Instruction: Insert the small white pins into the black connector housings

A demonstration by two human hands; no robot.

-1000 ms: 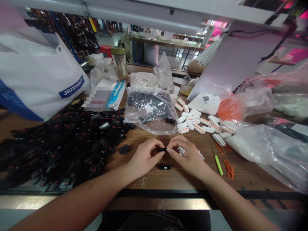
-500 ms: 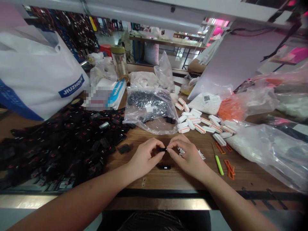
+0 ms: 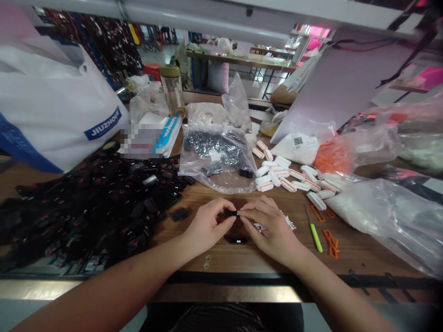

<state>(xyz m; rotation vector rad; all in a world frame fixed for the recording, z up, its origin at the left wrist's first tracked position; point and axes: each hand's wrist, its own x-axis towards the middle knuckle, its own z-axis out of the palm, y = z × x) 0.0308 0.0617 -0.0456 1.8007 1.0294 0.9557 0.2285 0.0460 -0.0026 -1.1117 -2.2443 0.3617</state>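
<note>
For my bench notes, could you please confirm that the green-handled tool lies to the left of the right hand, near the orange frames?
Not quite: in the head view, the green-handled tool lies to the right of the right hand, near the orange frames.

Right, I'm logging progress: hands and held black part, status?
Left hand pinching small black part. Right hand at its right end. Second black part lying close by, unheld.

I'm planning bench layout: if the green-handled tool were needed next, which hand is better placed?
Right, most likely: the right hand is nearer the green-handled tool, while the left hand, farther off, holds the small black part.
</note>
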